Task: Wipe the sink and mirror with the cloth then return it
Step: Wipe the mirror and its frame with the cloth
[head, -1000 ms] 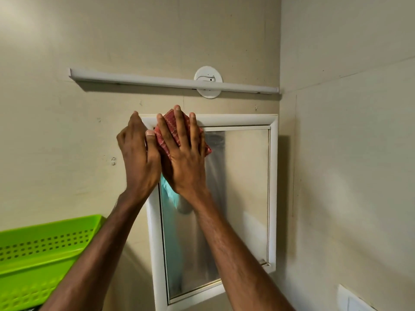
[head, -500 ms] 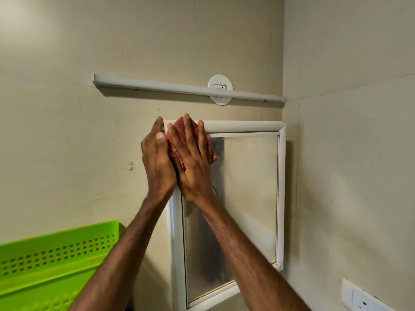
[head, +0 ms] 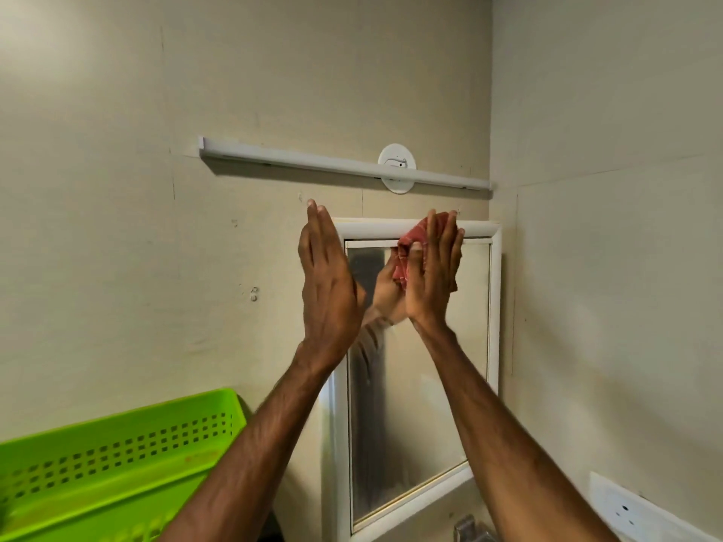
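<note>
Two bare arms reach up at the white-framed mirror [head: 434, 385]; below the left hand [head: 328, 283] sits a green basket [head: 113, 459]; that hand is flat and empty, fingers straight; the right hand [head: 432, 275] presses the red cloth [head: 410, 238] flat against the mirror's top edge.

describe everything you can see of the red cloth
The red cloth is a small, bunched piece of woven-looking fabric with faint pale lines. The right hand presses it flat against the top of the mirror, where it overlaps the white frame's upper edge. Most of it is hidden under the palm and fingers; only crumpled folds show. The left hand does not touch it.
</note>
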